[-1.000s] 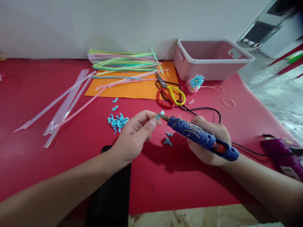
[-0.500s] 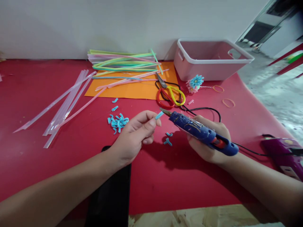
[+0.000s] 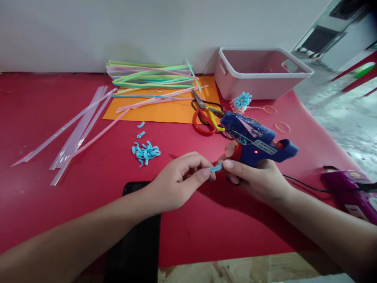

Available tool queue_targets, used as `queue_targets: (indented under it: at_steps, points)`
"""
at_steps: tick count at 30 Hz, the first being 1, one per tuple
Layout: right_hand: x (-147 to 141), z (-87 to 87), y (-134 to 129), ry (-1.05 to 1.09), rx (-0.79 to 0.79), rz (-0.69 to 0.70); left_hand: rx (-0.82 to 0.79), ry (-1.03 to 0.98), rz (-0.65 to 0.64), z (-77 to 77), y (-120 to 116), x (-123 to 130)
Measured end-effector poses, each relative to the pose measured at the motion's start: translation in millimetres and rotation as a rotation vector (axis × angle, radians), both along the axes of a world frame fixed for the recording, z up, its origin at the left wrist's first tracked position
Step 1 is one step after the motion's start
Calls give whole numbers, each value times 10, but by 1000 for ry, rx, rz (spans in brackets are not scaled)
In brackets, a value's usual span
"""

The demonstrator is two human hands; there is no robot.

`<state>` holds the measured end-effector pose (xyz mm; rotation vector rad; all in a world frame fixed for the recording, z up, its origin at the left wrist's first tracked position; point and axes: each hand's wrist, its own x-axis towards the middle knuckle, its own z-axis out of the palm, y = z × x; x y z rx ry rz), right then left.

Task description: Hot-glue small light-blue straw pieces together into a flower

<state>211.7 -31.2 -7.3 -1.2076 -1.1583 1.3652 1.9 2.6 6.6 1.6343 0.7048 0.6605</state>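
Between the thumb and forefinger of my left hand (image 3: 184,177) is a short piece of blue pipe cleaner (image 3: 216,168). My right hand (image 3: 256,177) is closed around a dark blue hot glue gun (image 3: 250,133) with a red trigger and a lit red light. Its nozzle points up and left, over the scissors (image 3: 203,116). The right thumb and a fingertip meet the far end of the blue piece, so both hands touch it. Left of my hands lies a heap of cut blue pipe-cleaner pieces (image 3: 146,152) on the red tabletop (image 3: 188,232).
Behind are a bundle of coloured pipe cleaners (image 3: 153,74), an orange sheet (image 3: 132,112) and a pink basket (image 3: 250,86). Glue sticks (image 3: 79,129) lie left. A blue flower (image 3: 242,101) and rubber bands (image 3: 282,127) sit right, a purple box (image 3: 347,192) with a cord beyond, a black phone (image 3: 135,243) in front.
The glue gun has tipped upward and its nozzle has left the blue piece. My hands have come together, and my right fingertips now touch the piece too.
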Motion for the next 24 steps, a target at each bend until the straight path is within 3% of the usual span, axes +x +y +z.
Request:
queue_targets:
  at_steps: [8,16,24]
  points:
    - [-48,22,18,25,-47,-17,-82,36,-49,-14,-7,12]
    - [-59,10,1,90,-39,-86,-236,40,16,-18,-33,31]
    - [-80,6,11,56,-15,-60,-184,66,43,-22,-27,24]
